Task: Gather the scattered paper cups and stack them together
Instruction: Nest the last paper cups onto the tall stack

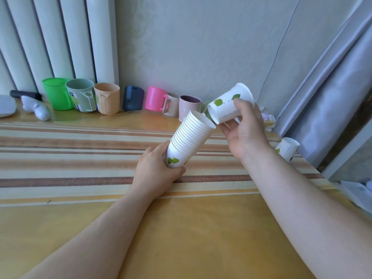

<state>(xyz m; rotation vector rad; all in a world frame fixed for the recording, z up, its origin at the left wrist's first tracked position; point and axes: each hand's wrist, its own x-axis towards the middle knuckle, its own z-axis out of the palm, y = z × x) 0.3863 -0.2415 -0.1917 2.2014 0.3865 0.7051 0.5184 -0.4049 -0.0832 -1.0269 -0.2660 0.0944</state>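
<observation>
My left hand (pixel 156 174) grips the bottom of a tall stack of white paper cups (pixel 191 137) with green leaf prints, tilted up and to the right above the table. My right hand (pixel 244 130) holds a single leaf-printed paper cup (pixel 229 106) on its side, its base pointing down-left and nearly touching the stack's open top rim. One more loose paper cup (pixel 287 149) lies at the table's right edge, behind my right forearm.
A row of plastic mugs stands along the wall: green (pixel 57 93), grey-green (pixel 80 95), tan (pixel 106 101), dark blue (pixel 132 98), pink (pixel 155 97) and mauve (pixel 188 107). A white device (pixel 37 109) lies at far left. A grey curtain (pixel 332 93) hangs right. The table carries a striped cloth (pixel 80 158).
</observation>
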